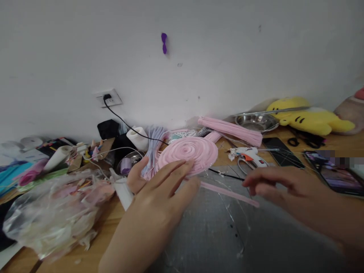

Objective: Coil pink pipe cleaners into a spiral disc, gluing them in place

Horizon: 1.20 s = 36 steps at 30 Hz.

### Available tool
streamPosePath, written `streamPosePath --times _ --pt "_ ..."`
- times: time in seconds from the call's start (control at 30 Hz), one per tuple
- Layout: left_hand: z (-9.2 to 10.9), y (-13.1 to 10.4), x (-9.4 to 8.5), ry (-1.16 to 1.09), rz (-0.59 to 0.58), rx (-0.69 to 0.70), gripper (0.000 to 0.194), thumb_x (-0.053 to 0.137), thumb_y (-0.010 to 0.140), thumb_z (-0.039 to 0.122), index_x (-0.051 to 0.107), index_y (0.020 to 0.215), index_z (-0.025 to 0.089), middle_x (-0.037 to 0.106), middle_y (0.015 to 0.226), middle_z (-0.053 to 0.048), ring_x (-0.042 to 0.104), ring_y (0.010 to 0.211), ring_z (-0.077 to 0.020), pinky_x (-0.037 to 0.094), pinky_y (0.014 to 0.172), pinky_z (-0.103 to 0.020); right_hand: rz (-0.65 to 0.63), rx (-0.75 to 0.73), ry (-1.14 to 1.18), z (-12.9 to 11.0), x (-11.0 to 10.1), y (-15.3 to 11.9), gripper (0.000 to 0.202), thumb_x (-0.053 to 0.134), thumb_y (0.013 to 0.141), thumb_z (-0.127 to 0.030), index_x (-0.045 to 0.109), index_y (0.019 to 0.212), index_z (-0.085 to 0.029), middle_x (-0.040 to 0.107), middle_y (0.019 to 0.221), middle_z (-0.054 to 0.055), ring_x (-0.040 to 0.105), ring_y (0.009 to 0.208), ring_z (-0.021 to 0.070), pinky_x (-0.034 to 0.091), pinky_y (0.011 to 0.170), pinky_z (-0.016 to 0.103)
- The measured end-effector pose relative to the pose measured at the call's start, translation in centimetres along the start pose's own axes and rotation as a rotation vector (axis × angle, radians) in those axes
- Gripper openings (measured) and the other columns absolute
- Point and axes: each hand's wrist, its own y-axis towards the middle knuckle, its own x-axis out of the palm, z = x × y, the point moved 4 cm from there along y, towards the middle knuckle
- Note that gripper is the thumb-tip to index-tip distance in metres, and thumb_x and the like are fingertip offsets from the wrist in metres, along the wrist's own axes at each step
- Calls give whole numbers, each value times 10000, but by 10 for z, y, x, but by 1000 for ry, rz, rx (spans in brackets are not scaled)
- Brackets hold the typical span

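A flat pink spiral disc (189,151), coiled from fuzzy pipe cleaner, is tilted above the grey mat. My left hand (162,201) grips its near edge, with thumb and fingers at the rim; another part of a hand shows at its left side. A loose pink pipe cleaner strip (230,193) runs from beneath the disc toward the right. Near the strip's far end, my right hand (292,197) hovers with loosely bent fingers and nothing visible in them. Behind it lies a white and orange glue gun (253,156) beside grey-handled scissors (243,165).
A grey mat (204,235) covers the wooden table's middle. Pink pipe cleaner bundles (230,131), a metal bowl (257,122) and a yellow plush (309,115) stand at the back. Two phones (283,151) lie right. A plastic bag (59,212) lies left; a black cord (127,123) reaches a wall socket.
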Motion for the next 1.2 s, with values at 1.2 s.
streamPosePath --times 1.2 --pt "33 0 9 -144 -122 109 293 349 980 193 627 1069 223 707 1045 16 652 964 -183 482 937 -383 199 -157 -152 -2 3 21 233 451 904 -212 681 882 -238 742 905 39 682 838 211 526 709 336"
